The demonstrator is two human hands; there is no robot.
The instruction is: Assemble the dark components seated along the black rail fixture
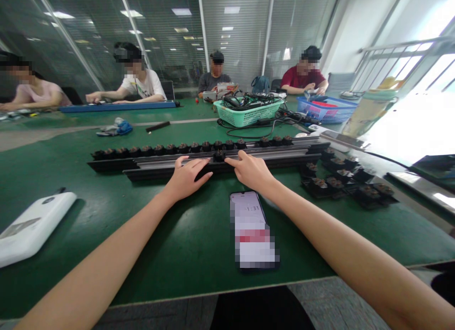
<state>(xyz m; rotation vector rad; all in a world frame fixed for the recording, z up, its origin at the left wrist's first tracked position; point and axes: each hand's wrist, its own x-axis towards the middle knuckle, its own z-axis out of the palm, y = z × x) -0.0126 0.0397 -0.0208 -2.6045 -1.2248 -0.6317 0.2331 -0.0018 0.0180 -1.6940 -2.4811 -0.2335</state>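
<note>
A long black rail (pixel 163 168) lies across the green table, with a small black block (pixel 219 155) standing in its channel. My left hand (pixel 186 178) rests on the rail left of the block, fingers stretched and thumb apart. From the other side, my right hand (pixel 252 169) points a finger at the block, its tip at or very near the side; its other fingers are bent and partly hidden. Neither hand visibly grasps anything. Behind is a second black rail (pixel 106 166) with a row of similar blocks (pixel 183 148) along it.
Loose black blocks (pixel 334 183) lie at the right. A phone (pixel 249 216) sits between my forearms, a white device (pixel 39 225) at left. Farther back are a green basket (pixel 245 115) of cables, a blue basket (pixel 327 113), a bottle (pixel 371 109) and several people seated across.
</note>
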